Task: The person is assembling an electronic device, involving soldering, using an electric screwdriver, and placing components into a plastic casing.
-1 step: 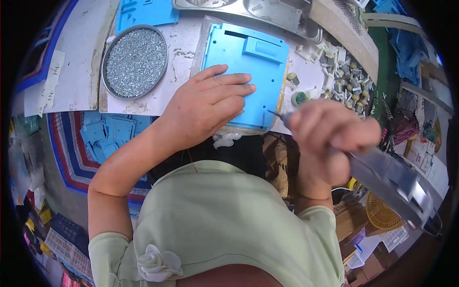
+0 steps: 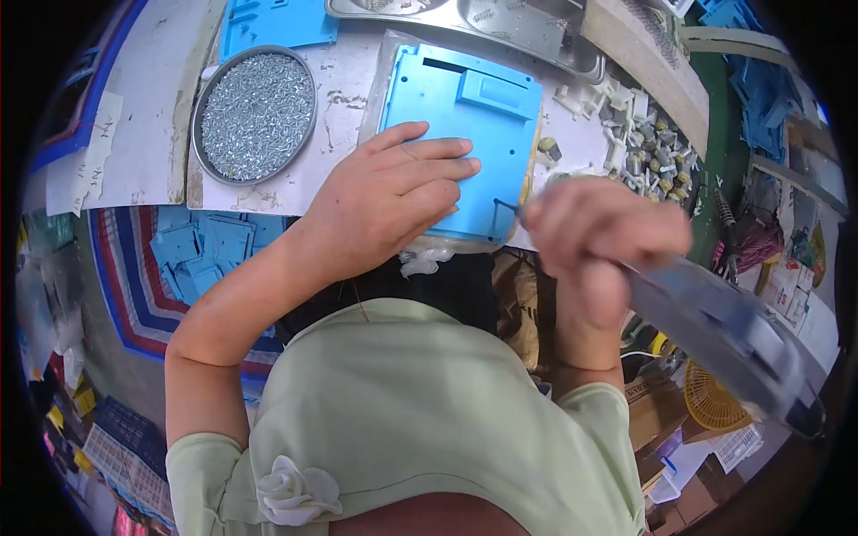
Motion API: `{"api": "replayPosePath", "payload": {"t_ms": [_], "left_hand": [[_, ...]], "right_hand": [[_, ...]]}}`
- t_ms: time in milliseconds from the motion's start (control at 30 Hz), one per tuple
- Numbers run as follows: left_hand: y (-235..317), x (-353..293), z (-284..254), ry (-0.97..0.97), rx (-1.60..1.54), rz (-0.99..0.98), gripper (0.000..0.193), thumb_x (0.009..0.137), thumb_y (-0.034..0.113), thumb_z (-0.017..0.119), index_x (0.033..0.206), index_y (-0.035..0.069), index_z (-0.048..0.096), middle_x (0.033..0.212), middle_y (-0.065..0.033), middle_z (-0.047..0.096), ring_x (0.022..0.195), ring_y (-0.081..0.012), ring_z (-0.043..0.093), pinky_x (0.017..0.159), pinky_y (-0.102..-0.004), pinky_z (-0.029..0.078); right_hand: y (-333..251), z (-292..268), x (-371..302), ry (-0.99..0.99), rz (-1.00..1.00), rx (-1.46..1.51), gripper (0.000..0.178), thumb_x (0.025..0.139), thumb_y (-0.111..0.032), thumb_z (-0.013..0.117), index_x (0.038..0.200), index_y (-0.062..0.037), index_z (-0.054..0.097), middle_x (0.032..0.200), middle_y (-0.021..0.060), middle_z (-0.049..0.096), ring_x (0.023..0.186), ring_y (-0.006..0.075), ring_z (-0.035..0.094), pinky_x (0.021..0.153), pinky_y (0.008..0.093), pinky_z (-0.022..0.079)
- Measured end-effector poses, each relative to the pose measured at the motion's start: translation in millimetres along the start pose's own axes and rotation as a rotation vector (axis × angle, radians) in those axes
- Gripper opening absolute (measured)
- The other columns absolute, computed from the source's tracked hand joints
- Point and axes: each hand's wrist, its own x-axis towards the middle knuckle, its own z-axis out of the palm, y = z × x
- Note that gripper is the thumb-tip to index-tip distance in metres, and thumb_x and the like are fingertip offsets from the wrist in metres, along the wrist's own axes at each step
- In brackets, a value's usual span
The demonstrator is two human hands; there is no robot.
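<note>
A light-blue plastic panel (image 2: 487, 147) with a slot and a raised block lies on a plastic-wrapped pad at the table's near edge. My left hand (image 2: 384, 198) rests flat on its left part, fingers spread. In my right hand (image 2: 603, 237), slightly blurred, is a grey electric screwdriver (image 2: 724, 326), its body slanting down to the right. The thin bit points at the panel's near right corner, close to a hole there. Whether the tip sits in a screw is too small to tell.
Left of the panel stands a round metal dish (image 2: 198, 134) full of small screws. To the right lie several small motors and white plastic parts (image 2: 648, 147). A steel tray (image 2: 527, 40) with springs stands at the back. More blue panels (image 2: 201, 250) fill a striped bag at lower left.
My right hand and the screwdriver have shifted a little left, bringing the bit nearer the panel's near right corner. My left hand stays on the panel.
</note>
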Motion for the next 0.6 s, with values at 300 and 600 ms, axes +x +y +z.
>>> {"api": "replayPosePath", "payload": {"t_ms": [300,600], "left_hand": [[-2.5,-5.6,2.1,-0.013,-0.020,-0.018,0.024,0.086,0.008,0.074,0.108,0.008,0.065,0.126,-0.0038,0.069,0.127,-0.0247,0.061,0.109,-0.0486,0.045],[-1.5,-4.8,3.0,-0.016,-0.049,-0.040,0.024,0.085,0.008,0.075,0.105,0.009,0.064,0.128,-0.0036,0.069,0.128,-0.0245,0.061,0.108,-0.0481,0.045]], "right_hand": [[15.8,-9.6,20.2,-0.017,-0.081,0.145,0.021,0.088,-0.004,0.072,0.094,-0.0031,0.052,0.061,0.0063,0.056,0.051,0.0214,0.055,0.054,0.0345,0.050],[33.9,-21.2,34.5,-0.140,-0.023,0.012,0.019,0.090,-0.003,0.069,0.086,-0.0024,0.050,0.061,0.0071,0.055,0.055,0.0218,0.057,0.055,0.0355,0.051]]}}
